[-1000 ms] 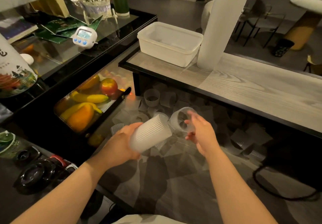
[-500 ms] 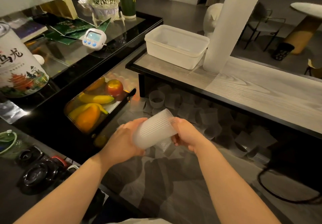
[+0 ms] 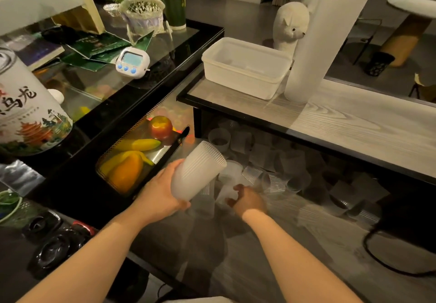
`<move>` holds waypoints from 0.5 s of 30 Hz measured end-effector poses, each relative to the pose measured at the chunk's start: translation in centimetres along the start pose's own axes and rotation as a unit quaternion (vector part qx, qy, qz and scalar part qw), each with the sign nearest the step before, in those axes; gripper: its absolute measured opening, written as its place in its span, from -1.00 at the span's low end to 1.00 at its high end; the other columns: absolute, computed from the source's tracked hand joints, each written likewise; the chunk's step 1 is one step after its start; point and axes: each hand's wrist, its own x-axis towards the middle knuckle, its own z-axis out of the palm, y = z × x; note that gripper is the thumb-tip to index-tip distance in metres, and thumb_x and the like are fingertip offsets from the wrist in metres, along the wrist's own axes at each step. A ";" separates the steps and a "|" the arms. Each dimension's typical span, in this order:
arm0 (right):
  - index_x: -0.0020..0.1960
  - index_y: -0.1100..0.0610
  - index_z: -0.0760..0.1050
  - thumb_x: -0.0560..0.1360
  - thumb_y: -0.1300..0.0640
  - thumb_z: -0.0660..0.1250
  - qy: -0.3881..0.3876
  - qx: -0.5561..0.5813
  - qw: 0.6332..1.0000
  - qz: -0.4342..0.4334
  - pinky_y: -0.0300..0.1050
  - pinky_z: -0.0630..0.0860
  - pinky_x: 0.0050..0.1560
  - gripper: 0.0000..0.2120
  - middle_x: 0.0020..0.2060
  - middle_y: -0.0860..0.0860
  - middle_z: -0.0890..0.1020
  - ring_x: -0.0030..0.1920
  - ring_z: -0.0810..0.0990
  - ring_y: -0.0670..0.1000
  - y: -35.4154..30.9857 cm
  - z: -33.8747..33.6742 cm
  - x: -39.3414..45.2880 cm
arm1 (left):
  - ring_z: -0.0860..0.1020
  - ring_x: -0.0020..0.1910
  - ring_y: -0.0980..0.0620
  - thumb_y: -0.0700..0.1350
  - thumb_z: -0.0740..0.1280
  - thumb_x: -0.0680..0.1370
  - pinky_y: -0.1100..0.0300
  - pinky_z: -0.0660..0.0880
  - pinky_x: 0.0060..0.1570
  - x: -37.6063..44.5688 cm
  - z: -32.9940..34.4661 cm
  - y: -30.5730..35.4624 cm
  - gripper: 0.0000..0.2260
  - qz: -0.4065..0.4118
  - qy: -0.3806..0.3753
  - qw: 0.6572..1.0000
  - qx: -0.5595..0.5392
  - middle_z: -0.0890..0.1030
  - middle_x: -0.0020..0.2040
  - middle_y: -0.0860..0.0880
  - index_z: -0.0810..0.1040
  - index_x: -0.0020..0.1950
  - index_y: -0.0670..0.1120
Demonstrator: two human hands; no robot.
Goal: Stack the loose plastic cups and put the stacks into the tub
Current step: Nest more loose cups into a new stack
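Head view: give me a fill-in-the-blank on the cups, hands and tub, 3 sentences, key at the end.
1. The stack of cups is held by the ____ hand.
2. The right hand reaches down to a loose cup on the ____ surface, below the wooden shelf.
3. The white tub on that shelf holds ____ stacks.

Missing words: left; lower glass; no

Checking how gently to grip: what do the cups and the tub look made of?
Cup stack: thin translucent plastic, ribbed walls, frosted look, so probably flexible. Tub: thicker milky-white plastic, smooth matte walls and a rolled rim, likely stiffer.
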 end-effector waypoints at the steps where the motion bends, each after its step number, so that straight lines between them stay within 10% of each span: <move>1: 0.39 -0.05 0.37 0.53 -0.09 0.29 0.000 0.005 1.000 0.006 -0.03 0.47 0.24 -0.55 0.28 0.06 0.47 0.26 0.50 0.13 0.3 0.5 0.1 | 0.41 0.24 0.06 0.00 0.61 0.23 -0.04 0.54 0.15 0.3 -0.1 -0.1 -0.04 0.004 -0.006 1.000 -0.006 0.36 0.30 0.18 0.10 0.45 0.34; 10: 0.12 0.04 0.59 0.52 0.25 0.34 -0.012 0.176 0.984 0.027 -0.31 0.47 -0.04 -0.78 -0.02 -0.04 0.57 -0.03 0.51 -0.08 1.7 0.9 -1.2 | 0.46 0.22 0.03 0.04 0.60 0.14 -0.07 0.54 0.12 2.1 -1.2 -1.2 -0.03 0.021 -0.052 0.998 -0.023 0.42 0.27 0.17 0.18 0.44 0.33; 15: -0.02 0.14 0.59 0.56 0.35 0.26 0.057 0.394 0.912 0.099 -0.31 0.40 -0.51 -0.82 -0.17 0.08 0.60 -0.44 0.43 -0.06 2.5 -2.7 -3.9 | 0.45 0.20 0.05 -0.01 0.60 0.17 0.00 0.52 0.11 2.8 -1.0 -1.6 -0.04 0.038 -0.072 0.997 -0.016 0.43 0.26 0.16 0.18 0.44 0.32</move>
